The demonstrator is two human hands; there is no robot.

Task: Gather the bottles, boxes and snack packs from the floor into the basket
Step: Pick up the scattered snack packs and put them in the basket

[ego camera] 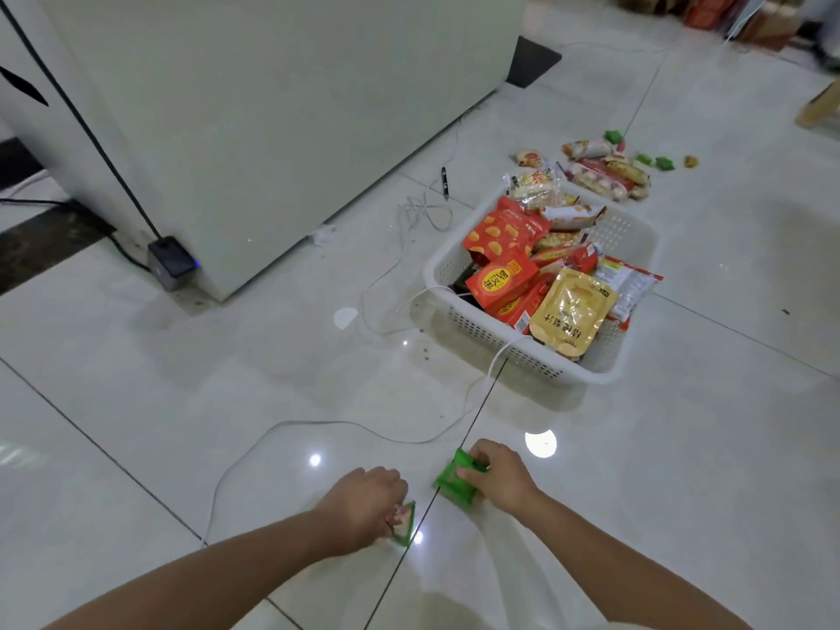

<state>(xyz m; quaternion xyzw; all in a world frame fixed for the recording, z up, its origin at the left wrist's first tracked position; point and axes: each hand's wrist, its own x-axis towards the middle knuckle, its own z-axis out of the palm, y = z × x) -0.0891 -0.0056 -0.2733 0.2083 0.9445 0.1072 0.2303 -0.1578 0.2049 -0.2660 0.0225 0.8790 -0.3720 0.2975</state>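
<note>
A white perforated basket [536,356] stands on the tiled floor at centre right, piled with red boxes, a red chip bag and a yellow pouch [570,313]. Low in the frame, my right hand [502,477] is closed on a small green snack pack [452,482] on the floor. My left hand [366,504] grips another small green-edged pack [404,525], also at floor level. Beyond the basket lie more snack packs [604,172] and a few small green packs [657,162].
A large white cabinet [272,106] fills the upper left, with a dark adapter [170,261] at its corner. White cables [318,425] trail over the floor between my hands and the basket. Boxes are stacked at the top right.
</note>
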